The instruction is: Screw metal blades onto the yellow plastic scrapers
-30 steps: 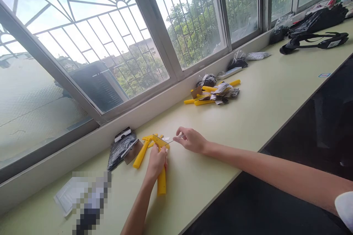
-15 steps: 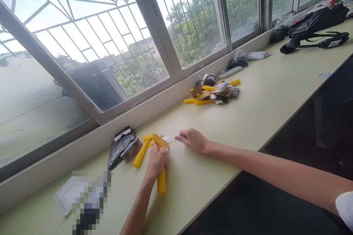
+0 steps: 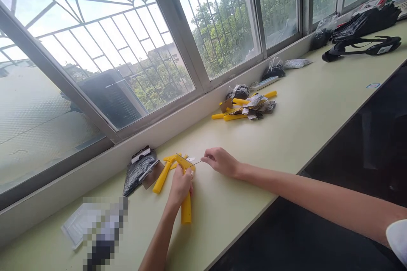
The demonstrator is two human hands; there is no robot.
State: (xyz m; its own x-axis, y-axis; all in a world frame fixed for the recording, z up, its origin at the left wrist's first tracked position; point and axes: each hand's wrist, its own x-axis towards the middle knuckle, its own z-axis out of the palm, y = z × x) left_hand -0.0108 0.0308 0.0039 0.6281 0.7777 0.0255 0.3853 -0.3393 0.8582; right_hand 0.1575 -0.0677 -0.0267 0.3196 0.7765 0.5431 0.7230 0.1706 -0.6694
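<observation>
My left hand (image 3: 180, 187) is wrapped round the handle of a yellow plastic scraper (image 3: 186, 211), whose wide head points away from me. Slightly to the right, my closed right hand (image 3: 220, 161) grips a thin metal rod (image 3: 196, 163), like a screwdriver shaft. The rod's tip reaches the right side of the scraper's head; my fingers hide its other end. Just left of the held scraper lies another yellow scraper (image 3: 163, 178). Small yellow pieces and a white one are partly hidden behind the head.
A black plastic bag (image 3: 140, 171) and a brown card piece (image 3: 154, 174) lie left, near a clear tray (image 3: 81, 222). Farther back sits a pile of yellow handles and small packets (image 3: 254, 106). A black strapped headset (image 3: 362, 47) rests far right. Windows line the back.
My right hand and the rod have barely shifted. The left hand and the scraper it holds stay in place.
</observation>
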